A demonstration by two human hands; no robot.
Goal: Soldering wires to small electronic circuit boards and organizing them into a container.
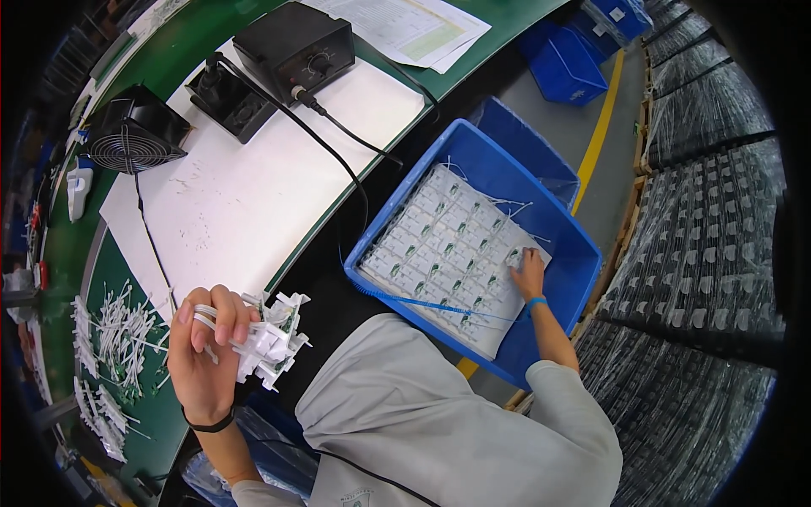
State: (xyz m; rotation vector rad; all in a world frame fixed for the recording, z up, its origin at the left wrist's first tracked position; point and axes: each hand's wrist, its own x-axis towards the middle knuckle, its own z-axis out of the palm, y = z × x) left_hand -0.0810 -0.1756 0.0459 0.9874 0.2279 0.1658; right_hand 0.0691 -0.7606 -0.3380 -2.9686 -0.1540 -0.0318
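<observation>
My left hand (207, 346) is raised by the front edge of the bench, its fingers curled round a bunch of white plastic parts (272, 342) with bits of green circuit board on them. White cable loops pass over its fingers. On the right, my right hand (529, 275) reaches into a blue bin (581, 275). Its fingertips pinch a small white part with a green board (514, 256) at the right side of the neat rows of similar white parts (439, 245). A blue coiled wrist cord (422, 302) runs from my right wrist across the bin.
A white sheet (228, 203) covers much of the green bench, with a black soldering station (296, 49), an iron stand (232, 101) and a small fan (135, 135). Loose white cables (122, 334) lie at left. Film-wrapped stacks (710, 228) and blue bins (562, 63) stand at right.
</observation>
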